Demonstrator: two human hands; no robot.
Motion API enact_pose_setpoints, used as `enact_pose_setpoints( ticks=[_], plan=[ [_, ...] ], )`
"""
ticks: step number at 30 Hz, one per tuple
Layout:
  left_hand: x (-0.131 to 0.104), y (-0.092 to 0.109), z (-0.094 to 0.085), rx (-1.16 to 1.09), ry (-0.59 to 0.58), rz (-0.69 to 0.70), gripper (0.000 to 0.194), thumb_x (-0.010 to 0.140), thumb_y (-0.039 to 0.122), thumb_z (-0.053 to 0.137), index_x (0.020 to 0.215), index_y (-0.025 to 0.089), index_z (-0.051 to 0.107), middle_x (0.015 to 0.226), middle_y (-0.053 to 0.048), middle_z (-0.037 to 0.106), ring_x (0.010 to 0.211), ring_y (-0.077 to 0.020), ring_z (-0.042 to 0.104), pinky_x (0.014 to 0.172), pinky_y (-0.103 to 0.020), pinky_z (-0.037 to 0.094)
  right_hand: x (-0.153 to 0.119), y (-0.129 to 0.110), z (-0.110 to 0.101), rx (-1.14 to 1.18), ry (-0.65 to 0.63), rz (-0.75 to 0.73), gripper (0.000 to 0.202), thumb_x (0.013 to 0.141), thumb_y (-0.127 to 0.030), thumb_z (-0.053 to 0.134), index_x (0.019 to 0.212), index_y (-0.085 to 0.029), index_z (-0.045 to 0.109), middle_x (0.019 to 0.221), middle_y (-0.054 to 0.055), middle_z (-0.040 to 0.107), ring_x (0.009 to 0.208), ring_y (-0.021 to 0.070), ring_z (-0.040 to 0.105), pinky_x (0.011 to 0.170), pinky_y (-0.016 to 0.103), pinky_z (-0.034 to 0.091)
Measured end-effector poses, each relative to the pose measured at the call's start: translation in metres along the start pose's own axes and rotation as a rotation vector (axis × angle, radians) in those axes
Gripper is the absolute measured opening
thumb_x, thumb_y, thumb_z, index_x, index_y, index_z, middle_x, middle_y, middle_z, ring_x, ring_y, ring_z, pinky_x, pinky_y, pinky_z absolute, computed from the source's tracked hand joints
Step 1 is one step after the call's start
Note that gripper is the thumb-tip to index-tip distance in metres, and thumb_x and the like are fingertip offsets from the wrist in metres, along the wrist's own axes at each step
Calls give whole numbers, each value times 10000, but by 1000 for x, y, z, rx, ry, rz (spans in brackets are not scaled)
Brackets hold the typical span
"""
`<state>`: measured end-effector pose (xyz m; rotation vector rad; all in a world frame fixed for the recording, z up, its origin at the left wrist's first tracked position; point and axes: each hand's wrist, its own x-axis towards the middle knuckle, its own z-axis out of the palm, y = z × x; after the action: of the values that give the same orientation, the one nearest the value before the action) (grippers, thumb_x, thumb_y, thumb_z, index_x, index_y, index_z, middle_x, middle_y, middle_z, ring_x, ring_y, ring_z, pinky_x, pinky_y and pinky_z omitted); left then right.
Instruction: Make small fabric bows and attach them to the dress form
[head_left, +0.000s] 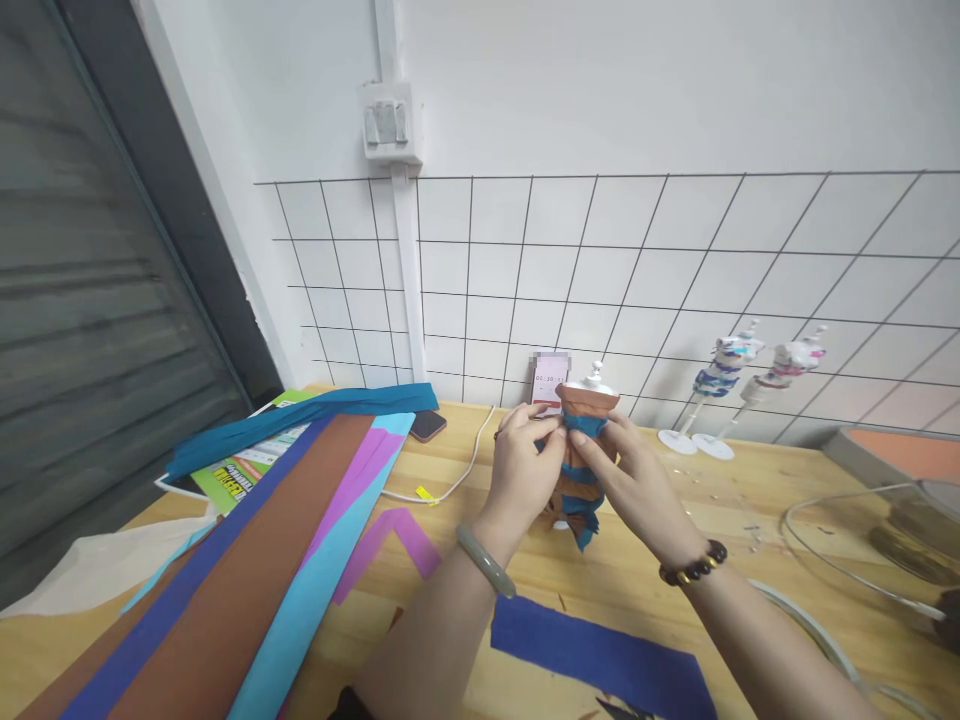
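A miniature dress form point(590, 402) with a white neck knob stands on the table, wrapped in bands of brown and teal crepe-like material. My left hand point(521, 460) pinches the teal band point(585, 426) at the form's left side, thumb against index finger. From the right, my right hand point(637, 480) curls round the form, its thumb pressed on the front near that band. Ragged brown and teal ends hang at the bottom. My fingers hide parts of both sides. Nearer to me, a dark blue strip point(600, 650) lies flat on the wood.
Long brown, purple, blue and light blue strips point(240, 540) spread at left, under a folded teal strip point(300, 415). A phone point(551, 375) leans behind the form; another phone point(429, 426) lies flat. Two small decorated dress forms point(724, 370) stand back right. Cables cross the table point(465, 550).
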<state>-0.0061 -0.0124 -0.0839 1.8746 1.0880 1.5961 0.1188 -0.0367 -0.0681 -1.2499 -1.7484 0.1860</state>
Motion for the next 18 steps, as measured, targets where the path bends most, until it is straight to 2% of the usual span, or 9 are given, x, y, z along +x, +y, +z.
enact_pose_setpoints(
  ticks=[7,18],
  plan=[
    [2,-1,-1,-22,-43,-37,244,779,148,488,926,215,671,1123,-60,567,1114,-183,476,975,-344,372,2,-1,3,12,58,22,178,774,-335,551,869,-209,634,1043,76,581,1000,253,510,844,389,394],
    [2,2,-3,-103,-55,-73,193,788,210,506,866,209,683,1116,-62,572,1090,-187,487,974,-346,359,-1,-5,2,76,53,136,201,788,-302,508,885,-184,639,1013,64,598,871,217,550,724,330,420]
  ],
)
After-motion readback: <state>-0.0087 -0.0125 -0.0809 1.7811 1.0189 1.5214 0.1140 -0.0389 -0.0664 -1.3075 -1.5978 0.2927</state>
